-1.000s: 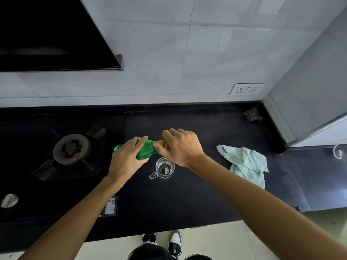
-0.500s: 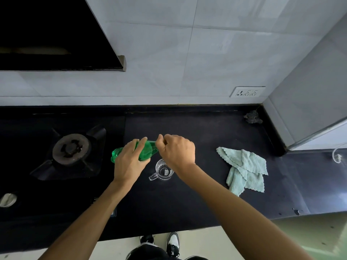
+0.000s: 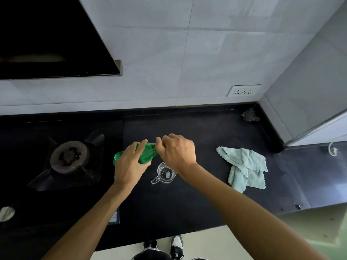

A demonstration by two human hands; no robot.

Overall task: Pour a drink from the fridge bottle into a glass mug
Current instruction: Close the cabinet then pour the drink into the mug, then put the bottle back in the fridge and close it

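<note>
While left hand (image 3: 129, 166) grips tilted bottle (image 3: 148, 153), right hand (image 3: 178, 152) pinching its top, mug (image 3: 166, 173) below, cloth (image 3: 246, 167) right.

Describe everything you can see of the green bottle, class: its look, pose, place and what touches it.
The green bottle looks like translucent plastic, with light glinting off its base at the left end. It is held tilted, nearly on its side, above the black counter, neck pointing right. The left hand wraps its body; the right hand closes over the neck end, hiding any cap. The glass mug stands on the counter just below the neck, not touching. No liquid level can be made out.
</note>
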